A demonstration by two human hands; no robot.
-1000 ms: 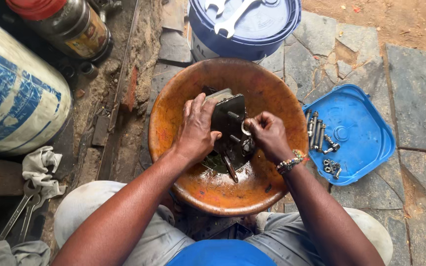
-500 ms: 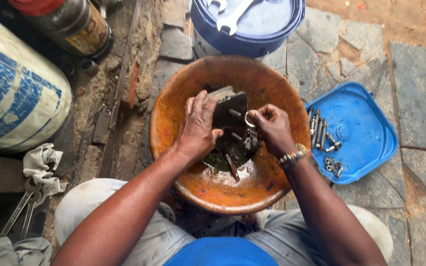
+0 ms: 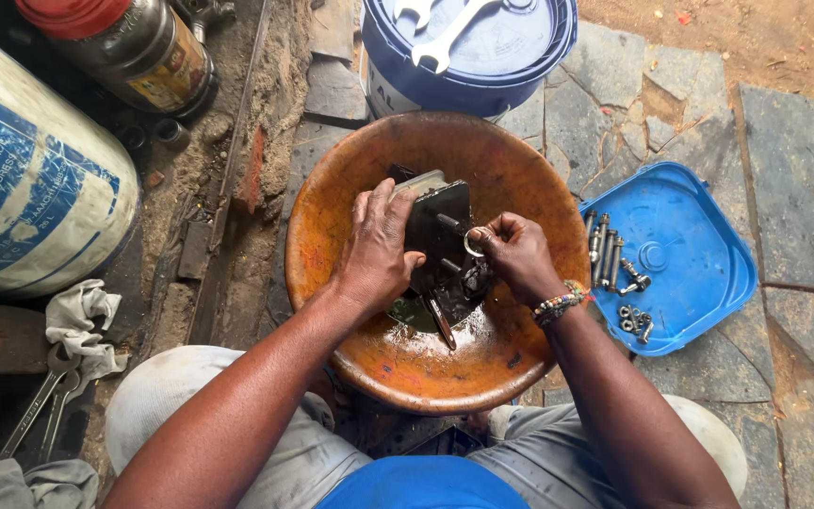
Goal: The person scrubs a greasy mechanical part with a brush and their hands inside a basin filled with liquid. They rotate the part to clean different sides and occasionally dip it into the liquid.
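Grease and dark oily liquid are pooling in the round orange-brown basin at centre frame, where cleaning seems underway. The left hand is clamping the blackened metal part over it; the right hand is pinching a small metal ring. Further right, bolts are lying in a blue plastic lid.

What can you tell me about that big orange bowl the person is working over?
The bowl is wide, round and shallow, rusty orange-brown with darker stains, and looks worn; whether it is metal or plastic is hard to tell. It stands upright on the stone paving between the person's knees. Dark, oily-looking liquid pools at its bottom. A dark, greasy metal part stands in it, steadied by the left hand, while the right hand pinches a small ring above it.
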